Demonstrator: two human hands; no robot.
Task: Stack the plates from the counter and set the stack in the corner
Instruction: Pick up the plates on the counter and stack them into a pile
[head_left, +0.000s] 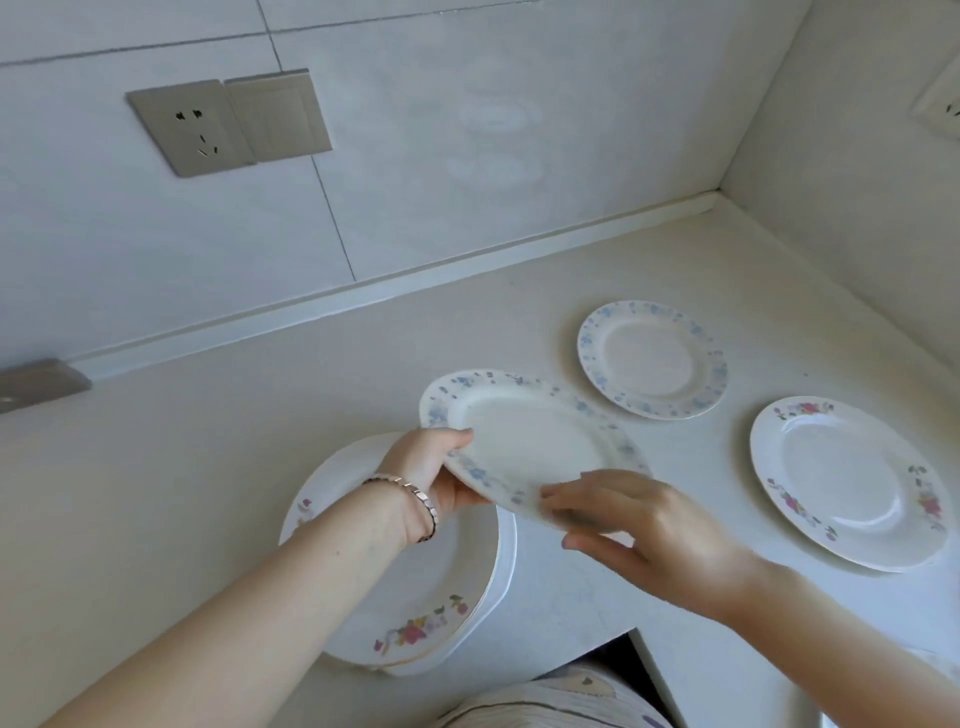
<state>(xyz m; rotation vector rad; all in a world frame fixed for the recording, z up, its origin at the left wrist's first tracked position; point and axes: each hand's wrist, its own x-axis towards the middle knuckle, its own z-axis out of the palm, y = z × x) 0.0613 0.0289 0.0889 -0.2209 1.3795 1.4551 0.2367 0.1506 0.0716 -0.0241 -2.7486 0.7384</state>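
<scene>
Blue-flowered plate (524, 441), tilted above the counter (208, 467), is clamped at its near-left rim in the left hand's (434, 475) grip. Right hand (639, 525) is spread loose, fingertips (553, 493) touching the near rim. Below sits a pink-flowered stack (415, 618); two single plates (652, 358) (847, 480) lie right, nearer the corner.

You hold a white blue-flowered plate (524, 441); its far twin (652, 358) matches; right plate (847, 480) shows pink flowers.
</scene>
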